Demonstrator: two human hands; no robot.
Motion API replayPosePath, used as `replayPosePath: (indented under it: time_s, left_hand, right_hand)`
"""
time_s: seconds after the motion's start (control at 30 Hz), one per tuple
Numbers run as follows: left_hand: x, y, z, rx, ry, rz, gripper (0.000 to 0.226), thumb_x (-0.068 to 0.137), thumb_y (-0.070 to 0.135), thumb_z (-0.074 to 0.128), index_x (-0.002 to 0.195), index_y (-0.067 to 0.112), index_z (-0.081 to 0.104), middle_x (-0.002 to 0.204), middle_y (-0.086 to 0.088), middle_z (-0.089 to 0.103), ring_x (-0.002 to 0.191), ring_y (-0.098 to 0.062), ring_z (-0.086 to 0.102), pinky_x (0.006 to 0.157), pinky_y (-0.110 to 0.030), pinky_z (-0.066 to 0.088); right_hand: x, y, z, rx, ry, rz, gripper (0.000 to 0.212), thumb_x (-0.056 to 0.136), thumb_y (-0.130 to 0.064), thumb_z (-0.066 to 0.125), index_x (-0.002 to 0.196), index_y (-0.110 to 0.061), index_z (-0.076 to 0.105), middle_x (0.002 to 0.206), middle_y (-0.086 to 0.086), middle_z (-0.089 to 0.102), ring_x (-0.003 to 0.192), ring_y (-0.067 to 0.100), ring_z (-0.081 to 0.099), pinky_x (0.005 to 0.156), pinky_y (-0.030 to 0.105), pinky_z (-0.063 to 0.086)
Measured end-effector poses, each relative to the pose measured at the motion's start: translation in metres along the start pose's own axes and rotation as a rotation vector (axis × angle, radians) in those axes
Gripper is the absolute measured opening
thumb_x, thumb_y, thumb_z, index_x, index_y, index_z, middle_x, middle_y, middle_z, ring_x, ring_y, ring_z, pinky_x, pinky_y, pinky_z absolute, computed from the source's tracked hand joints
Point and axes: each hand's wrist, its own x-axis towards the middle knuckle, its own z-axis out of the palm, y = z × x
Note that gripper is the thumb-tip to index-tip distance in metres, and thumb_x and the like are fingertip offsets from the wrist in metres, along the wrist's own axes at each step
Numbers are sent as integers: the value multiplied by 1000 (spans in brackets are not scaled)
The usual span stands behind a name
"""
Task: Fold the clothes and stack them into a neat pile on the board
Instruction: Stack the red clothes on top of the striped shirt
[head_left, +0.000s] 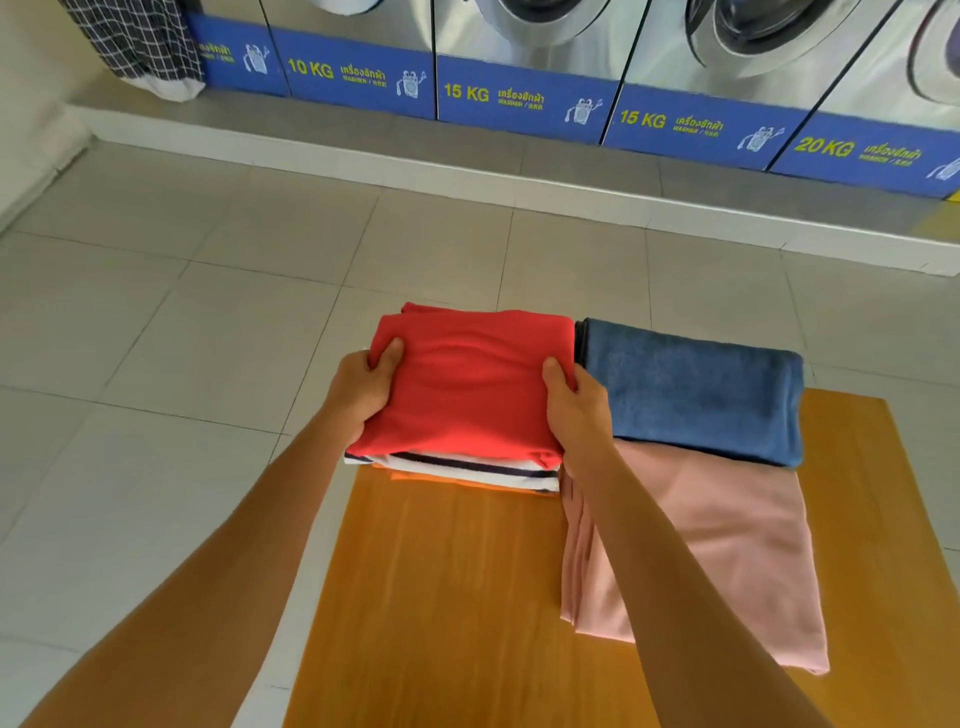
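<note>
A folded red garment (467, 384) tops a small pile at the far left of the orange wooden board (447, 597). Under it lie a white garment with dark stripes (467, 470) and an orange one (415, 475). My left hand (363, 389) grips the red garment's left edge, thumb on top. On its right edge, my right hand (576, 405) holds the same way. To the right, a folded blue towel (696, 395) rests on the far end of a pink cloth (711, 545).
A row of steel washing machines with blue labels (519, 93) stands on a raised grey step (363, 150) beyond the tiled floor (156, 338). A checked laundry bag (135, 47) hangs at the far left.
</note>
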Motion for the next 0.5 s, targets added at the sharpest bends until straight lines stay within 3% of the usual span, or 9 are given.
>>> replayPosePath:
  time_s: [0.13,0.23,0.37,0.43,0.5]
  left_hand:
    - [5,11,-9,-10,70,72,52,89,61,51,94,11,65,80,1,62,74,-17,59,67,-31,44]
    - [8,16,-10,31,71,107,53,90,63,48,95,12,63,83,-1,63,76,-18,60,62,-29,43]
    - [3,4,-4,92,-1,-1,55,90,66,43,102,14,61,98,-7,65,92,-28,62,79,-39,47]
    - [-3,5,-7,124,39,-27,57,91,63,45,112,12,60,103,-6,62,93,-26,58,79,-38,44]
    - [-9,9,-12,225,148,14,55,94,55,46,124,9,55,114,-8,61,95,-23,55,79,-35,40]
  right_hand:
    - [7,-2,-8,15,69,-26,33,96,-48,57,91,-18,69,89,4,71,81,18,67,73,40,59]
    - [7,6,-12,-63,114,-71,29,100,-40,55,87,-17,68,74,-5,61,68,13,58,61,31,48]
    - [5,7,-14,-161,122,-97,31,99,-38,57,95,-9,69,72,-7,58,69,13,58,58,26,46]
    - [-1,-3,-16,-239,150,-117,24,98,-37,58,104,-15,67,77,-11,59,72,9,59,56,23,42]
    - [-11,-11,-17,-338,216,-177,28,97,-34,58,121,-19,61,90,-6,66,82,16,65,64,28,47]
